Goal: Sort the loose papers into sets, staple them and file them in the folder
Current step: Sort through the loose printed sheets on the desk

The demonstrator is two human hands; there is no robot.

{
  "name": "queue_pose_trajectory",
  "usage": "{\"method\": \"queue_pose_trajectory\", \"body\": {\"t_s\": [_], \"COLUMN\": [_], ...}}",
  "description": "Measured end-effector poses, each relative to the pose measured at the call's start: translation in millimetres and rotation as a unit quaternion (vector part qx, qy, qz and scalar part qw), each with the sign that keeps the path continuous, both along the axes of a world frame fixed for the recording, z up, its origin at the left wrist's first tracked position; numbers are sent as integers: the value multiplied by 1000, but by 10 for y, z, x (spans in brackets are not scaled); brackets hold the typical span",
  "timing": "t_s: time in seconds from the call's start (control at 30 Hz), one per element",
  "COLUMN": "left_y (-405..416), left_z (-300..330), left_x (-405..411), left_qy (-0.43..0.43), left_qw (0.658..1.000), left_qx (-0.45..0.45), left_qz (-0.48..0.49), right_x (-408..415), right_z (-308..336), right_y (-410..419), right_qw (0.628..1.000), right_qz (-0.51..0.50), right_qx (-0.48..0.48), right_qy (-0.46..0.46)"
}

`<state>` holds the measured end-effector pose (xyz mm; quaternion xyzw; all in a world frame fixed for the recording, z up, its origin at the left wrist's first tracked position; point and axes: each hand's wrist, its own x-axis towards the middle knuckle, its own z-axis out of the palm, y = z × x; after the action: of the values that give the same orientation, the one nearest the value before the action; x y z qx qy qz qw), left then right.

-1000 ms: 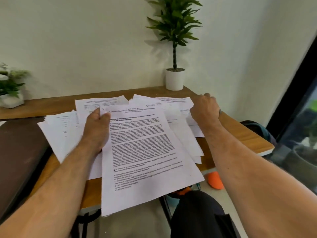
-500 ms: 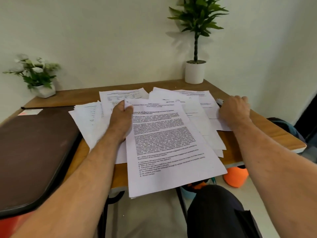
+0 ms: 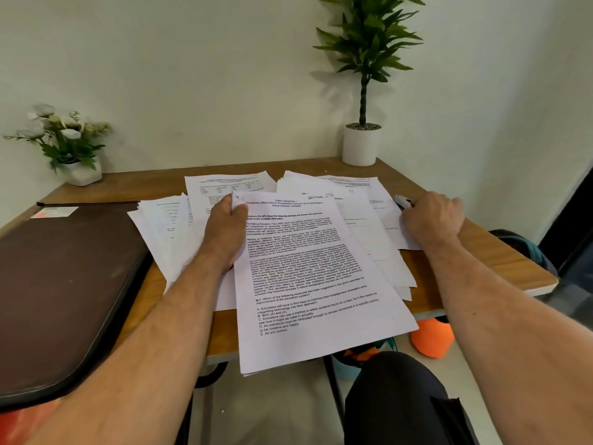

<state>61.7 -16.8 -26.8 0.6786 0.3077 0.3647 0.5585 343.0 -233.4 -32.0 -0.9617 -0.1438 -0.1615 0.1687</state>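
Head cam: got one set of papers [image 3: 308, 277] pinched in my left hand [image 3: 224, 234], right hand [image 3: 433, 220] curled round what looks like the stapler [image 3: 402, 200], so stapling that top corner comes next

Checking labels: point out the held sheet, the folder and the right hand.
Sheet [image 3: 308, 277], head view, middle of printed page.
Folder [image 3: 64, 290], head view, middle of brown cover.
Right hand [image 3: 431, 220], head view, back of hand.
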Motion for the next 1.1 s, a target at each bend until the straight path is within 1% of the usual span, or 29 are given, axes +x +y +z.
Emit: {"method": "queue_pose_trajectory", "body": {"t_s": [0.07,0.17,0.23,0.3,0.37,0.47,0.57,0.67,0.7,0.73,0.77,0.8,0.87,0.97,1.1], "left_y": [5,-6,-13,-19,-20,-18,-10,13,17,21,30,13,6,20,68], "left_z": [-6,-3,0,-2,-7,-11,-14,5,14,19,18,27,29,24,-12], "left_x": [4,2,0,0,-2,-5,-1,12,20,26,32,32,27,23,34], "left_qy": [-4,-7,-5,-8,-12,-22,-29,-33,-38,-45,-51,-53,-50,-50,-55], "left_qw": [1000,1000,1000,1000,1000,1000,999,998,997,996,994,994,994,995,995], "left_qx": [-1,-2,3,3,0,-9,-23,-45,-64,-81,-92,-95,-91,-81,-68], "left_qz": [1,4,3,2,3,-4,-7,14,17,18,20,22,34,41,53], "right_x": [-51,-128,-213,-354,-530,-822,-1091,-1364,-1458,-1550,-1622,-1689,-1776,-1811,-1766], "right_z": [10,73,171,316,487,757,937,996,985,951,884,806,608,392,331], "right_y": [8,-11,4,59,162,380,698,1020,1111,1192,1268,1313,1404,1439,1409], "right_qw": [999,990,978,956,921,851,793,734,725,734,757,783,812,834,849], "right_qz": [-3,32,73,115,159,241,324,376,392,405,415,427,451,462,470], "right_qx": [40,136,195,268,354,467,512,549,544,520,482,437,365,300,240], "right_qy": [7,-3,-29,-39,-35,-1,57,134,159,164,148,117,62,27,-43]}}
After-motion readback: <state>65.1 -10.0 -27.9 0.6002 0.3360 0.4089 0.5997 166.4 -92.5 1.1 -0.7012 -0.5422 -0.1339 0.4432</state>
